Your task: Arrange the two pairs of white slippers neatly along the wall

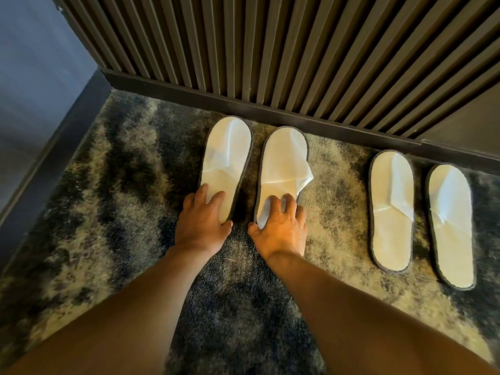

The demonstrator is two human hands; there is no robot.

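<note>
Two pairs of white slippers with dark edging lie on the patterned carpet, toes toward the slatted wall [297,50]. In the left pair, my left hand [201,223] rests fingers spread on the heel of the left slipper [228,150]. My right hand [281,228] presses on the heel of its neighbour [284,161], whose upper is crumpled outward on the right side. The right pair lies untouched: one slipper [392,209] and another [450,223] side by side, a little further from the skirting board.
A dark skirting board [243,104] runs along the base of the slatted wall. A second wall [32,90] with a dark base meets it at the left corner. Mottled grey and beige carpet [108,212] covers the floor.
</note>
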